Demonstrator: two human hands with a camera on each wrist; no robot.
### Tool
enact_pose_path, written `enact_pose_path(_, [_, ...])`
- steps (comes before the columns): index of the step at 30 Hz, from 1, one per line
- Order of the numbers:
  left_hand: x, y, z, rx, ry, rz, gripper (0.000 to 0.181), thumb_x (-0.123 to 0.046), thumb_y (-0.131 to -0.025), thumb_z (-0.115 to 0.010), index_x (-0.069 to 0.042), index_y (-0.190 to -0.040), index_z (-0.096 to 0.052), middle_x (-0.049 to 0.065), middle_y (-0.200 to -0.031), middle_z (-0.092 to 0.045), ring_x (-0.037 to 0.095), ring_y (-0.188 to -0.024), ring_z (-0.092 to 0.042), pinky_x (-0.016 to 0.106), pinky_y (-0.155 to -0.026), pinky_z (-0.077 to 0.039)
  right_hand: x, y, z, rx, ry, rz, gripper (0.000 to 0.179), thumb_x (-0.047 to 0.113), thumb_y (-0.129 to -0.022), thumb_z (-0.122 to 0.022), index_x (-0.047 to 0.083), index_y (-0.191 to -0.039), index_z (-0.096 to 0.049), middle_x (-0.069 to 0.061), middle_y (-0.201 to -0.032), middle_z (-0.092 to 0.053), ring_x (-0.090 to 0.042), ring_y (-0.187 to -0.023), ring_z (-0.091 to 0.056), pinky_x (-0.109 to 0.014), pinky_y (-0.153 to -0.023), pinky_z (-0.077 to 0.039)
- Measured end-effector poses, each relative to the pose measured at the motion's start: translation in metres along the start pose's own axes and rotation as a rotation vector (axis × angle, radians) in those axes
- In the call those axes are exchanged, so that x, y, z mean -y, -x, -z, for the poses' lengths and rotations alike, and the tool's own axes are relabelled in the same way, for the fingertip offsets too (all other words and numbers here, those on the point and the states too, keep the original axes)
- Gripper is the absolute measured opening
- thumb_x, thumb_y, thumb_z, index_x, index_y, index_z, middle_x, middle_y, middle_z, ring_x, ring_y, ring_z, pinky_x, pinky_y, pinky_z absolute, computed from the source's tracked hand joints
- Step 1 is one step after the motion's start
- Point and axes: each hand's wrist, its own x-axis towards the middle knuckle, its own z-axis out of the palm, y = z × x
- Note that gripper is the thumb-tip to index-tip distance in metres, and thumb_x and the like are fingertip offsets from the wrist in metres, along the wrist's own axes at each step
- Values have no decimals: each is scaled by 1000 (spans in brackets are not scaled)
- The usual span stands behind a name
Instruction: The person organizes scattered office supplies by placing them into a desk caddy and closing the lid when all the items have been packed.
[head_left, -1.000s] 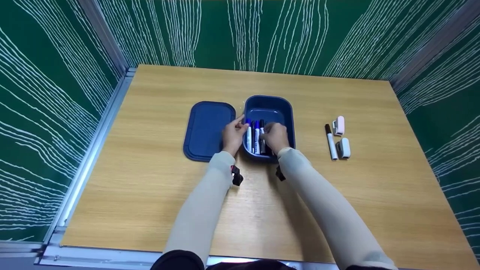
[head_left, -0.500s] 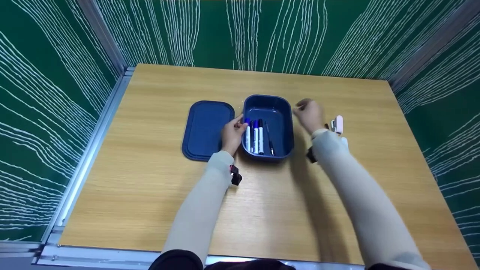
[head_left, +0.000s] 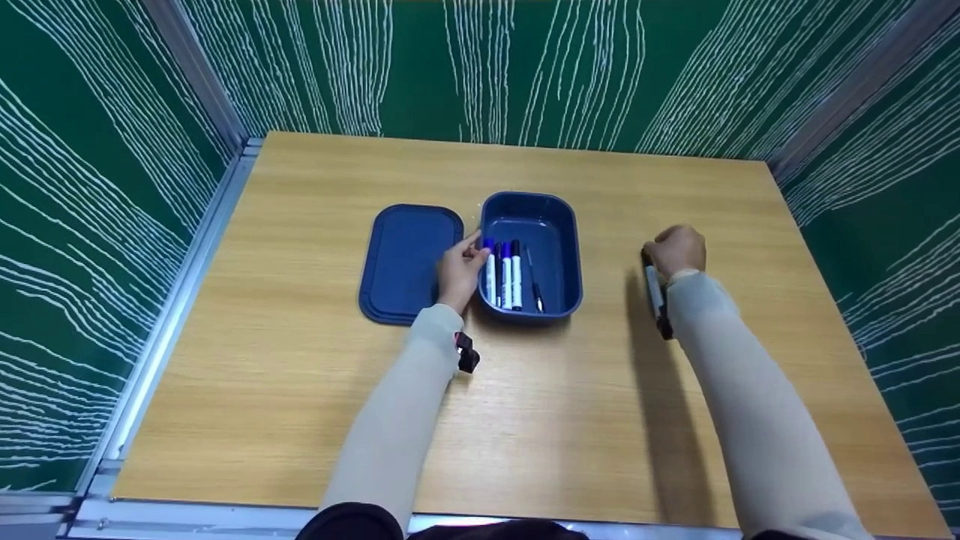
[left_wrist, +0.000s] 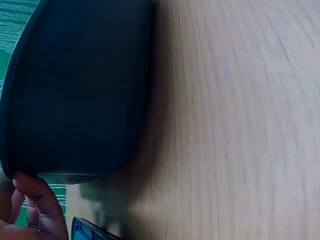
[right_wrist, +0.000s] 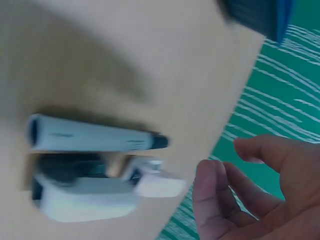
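Observation:
My left hand (head_left: pixel 459 274) holds the left rim of an open navy blue box (head_left: pixel 561 307); in the left wrist view its fingers (left_wrist: pixel 37 192) meet the box wall. Inside the box lie several white markers (head_left: pixel 516 277) with blue or black caps and a thin dark pen (head_left: pixel 534 281), all lengthwise. Over on the right, my right hand (head_left: pixel 679 249) hovers beside a white marker (head_left: pixel 652 289) with a black cap. In the right wrist view thumb and fingers are parted with nothing between them, and the marker (right_wrist: pixel 95 134) lies apart from them.
A flat navy lid (head_left: pixel 405 259) lies left of the box. Next to the loose marker are a small rounded white stapler-like thing (right_wrist: pixel 87 200) and a smaller pinkish one (right_wrist: pixel 159 181), both hidden by the arm in the head view. Green walls enclose the wooden table (head_left: pixel 300 375).
My right hand has left the inside of the box and moved right to the loose marker, uncovering the thin pen. The left hand has stayed at the box's left rim.

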Motion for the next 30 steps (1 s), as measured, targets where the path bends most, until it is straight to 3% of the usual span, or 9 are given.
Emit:
enact_pose_path(2, [0,0,0,-2,-10,-2,42,-16,-95,-66,-15,-137,-60,5,-97,-66,17,-92,-64,27,-83,-52,-9,0,-6,-15,31,1,24,16,-92,-61,-6,-98,-68,-18,-86,-68,-16,-64,-54,-33,-63,-47])
enact_pose_path(5, [1,0,0,-7,-9,-20,42,-15,-94,-67,-13,-136,-61,5,-94,-65,16,-88,-62,27,-80,-51,-20,-1,-15,-35,79,10,19,15,-89,-62,-3,-84,-66,-13,-78,-65,-26,-70,-56,-40,-66,-46])
enact_pose_path(10, [2,-2,0,-15,-11,-37,41,-13,-93,-67,-11,-134,-62,4,-89,-63,14,-83,-60,25,-76,-49,-30,-4,-30,1,149,1,22,12,-90,-61,-7,-97,-67,-28,-103,-67,-42,-93,-65,-51,-78,-51])
enact_pose_path(13, [2,-2,0,-15,-13,-35,41,-13,-93,-67,-11,-134,-62,5,-91,-65,14,-85,-62,24,-77,-50,-29,-6,-36,14,194,-1,22,7,-91,-61,-10,-102,-67,-33,-109,-65,-46,-99,-64,-54,-81,-52])
enact_pose_path(23, [2,-2,-1,-9,-7,-16,41,-14,-93,-68,-14,-134,-62,5,-92,-66,15,-86,-63,23,-76,-50,-29,-8,-44,19,344,10,21,1,-92,-53,-14,-104,-62,-35,-101,-63,-45,-89,-63,-53,-74,-52])
enact_pose_path(30, [1,-2,0,-11,1,-18,41,-16,-93,-68,-14,-134,-62,5,-92,-66,14,-86,-62,24,-77,-50,-28,-8,-47,21,339,-24,19,0,-96,-48,-11,-104,-61,-34,-99,-63,-43,-87,-62,-51,-71,-51])
